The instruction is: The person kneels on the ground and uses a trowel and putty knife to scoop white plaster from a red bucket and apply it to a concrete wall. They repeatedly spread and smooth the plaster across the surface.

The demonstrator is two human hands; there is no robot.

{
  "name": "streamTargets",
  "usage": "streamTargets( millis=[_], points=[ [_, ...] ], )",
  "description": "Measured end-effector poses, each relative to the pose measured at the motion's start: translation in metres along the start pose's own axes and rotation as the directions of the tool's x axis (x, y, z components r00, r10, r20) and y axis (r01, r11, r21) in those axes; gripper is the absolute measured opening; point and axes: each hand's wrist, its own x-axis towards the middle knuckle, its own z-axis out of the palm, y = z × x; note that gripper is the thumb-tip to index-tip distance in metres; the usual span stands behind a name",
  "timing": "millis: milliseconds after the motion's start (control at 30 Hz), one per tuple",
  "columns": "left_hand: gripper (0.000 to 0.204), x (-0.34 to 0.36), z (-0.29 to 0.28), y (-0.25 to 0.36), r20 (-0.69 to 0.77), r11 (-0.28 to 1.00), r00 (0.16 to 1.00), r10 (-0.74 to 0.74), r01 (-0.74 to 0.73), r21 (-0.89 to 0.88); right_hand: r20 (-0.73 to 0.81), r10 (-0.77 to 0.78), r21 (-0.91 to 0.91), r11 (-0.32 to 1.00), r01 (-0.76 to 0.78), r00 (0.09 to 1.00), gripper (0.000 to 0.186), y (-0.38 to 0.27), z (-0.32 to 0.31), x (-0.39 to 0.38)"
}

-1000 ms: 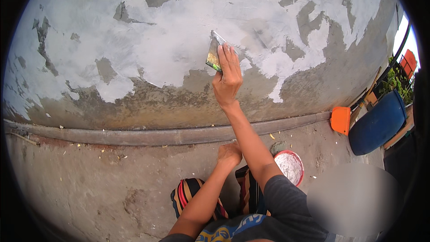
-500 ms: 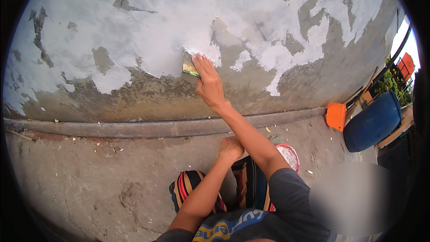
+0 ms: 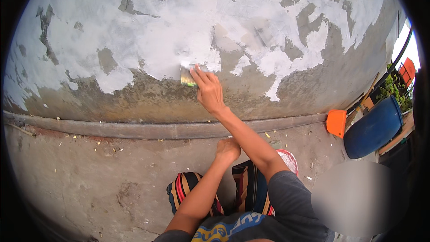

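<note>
My right hand presses a flat, shiny metal scraper against the wall, fingers laid over its plate. The plate touches the lower edge of the white putty coat, beside bare grey wall. Beneath my right forearm, my left hand is curled closed above my knees; its fingers are hidden, and so is anything in them. A red-rimmed bucket with white paste stands by my right upper arm, which partly covers it.
A low concrete ledge runs along the wall's foot. On the right are an orange plastic container, a blue barrel and green plants. Small pale scraps are scattered over the concrete floor.
My right hand and the scraper have moved a little down the wall. The left hand remains curled in nearly the same place; the whole view has shifted slightly.
</note>
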Motion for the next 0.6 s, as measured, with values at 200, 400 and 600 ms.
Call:
streamTargets(
  millis=[200,400,600],
  points=[
    [0.038,0.013,0.005,-0.01,-0.066,0.997,0.995,-0.08,0.079,-0.023,0.435,0.474,0.426,0.641,-0.639,0.766,0.036,0.016,-0.075,-0.079],
    [0.051,0.023,-0.007,0.0,-0.138,0.941,0.968,-0.211,0.163,-0.297,0.6,0.6,0.766,-0.24,-0.597,0.529,0.026,0.04,-0.136,-0.072],
    [0.045,0.037,0.002,0.003,-0.192,0.938,0.967,-0.166,0.095,-0.332,-0.099,0.419,0.515,0.798,-0.314,0.903,0.029,0.043,-0.143,-0.049]
  ],
)
